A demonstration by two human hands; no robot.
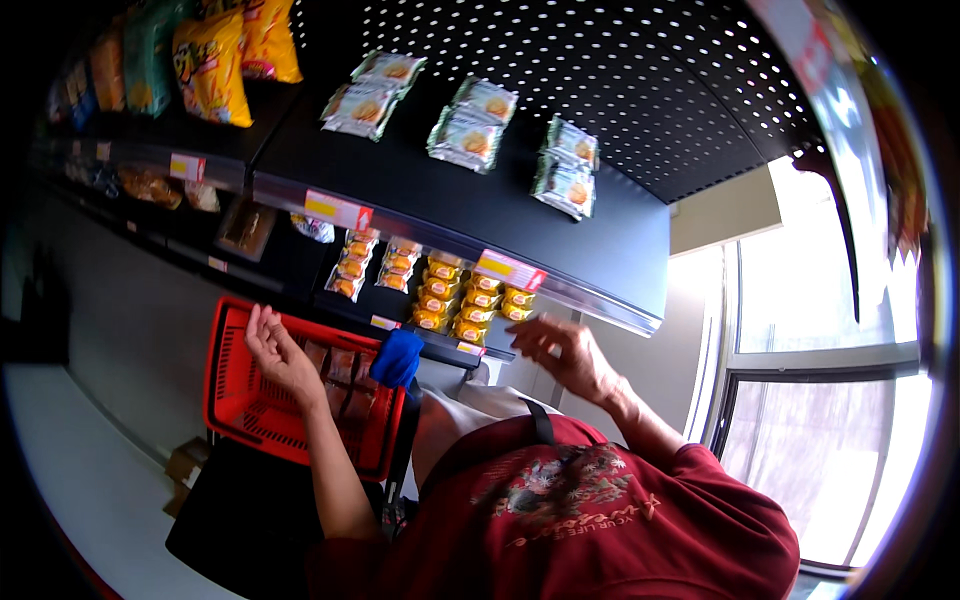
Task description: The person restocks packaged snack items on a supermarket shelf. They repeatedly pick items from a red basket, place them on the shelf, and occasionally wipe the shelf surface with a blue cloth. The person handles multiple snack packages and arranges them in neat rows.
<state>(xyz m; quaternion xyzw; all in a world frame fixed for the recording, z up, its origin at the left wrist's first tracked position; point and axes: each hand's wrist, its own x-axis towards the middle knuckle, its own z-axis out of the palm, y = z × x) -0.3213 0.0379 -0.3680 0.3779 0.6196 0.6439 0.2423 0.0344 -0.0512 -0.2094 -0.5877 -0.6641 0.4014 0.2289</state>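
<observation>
My left hand (283, 358) is over the red shopping basket (212, 375), fingers stretched out and nothing in it. Several clear-wrapped packs (343, 366) lie inside the basket, partly hidden by my left forearm. A bunched blue cloth (397, 359) sits at the basket's right rim. My right hand (568, 358) is raised at the front of the lower shelf, its fingers loosely bent and apart, with no item visible in it. Nearest to it are rows of small yellow-wrapped snacks (474, 309). Orange-and-white wrapped snacks (350, 266) stand farther left on that shelf.
The black upper shelf (420, 195) juts out above the lower one and carries white-and-green packets (467, 135). Yellow snack bags (212, 68) stand at the upper left. A cardboard box (186, 465) lies low behind the basket. Bright windows (800, 300) are on the right.
</observation>
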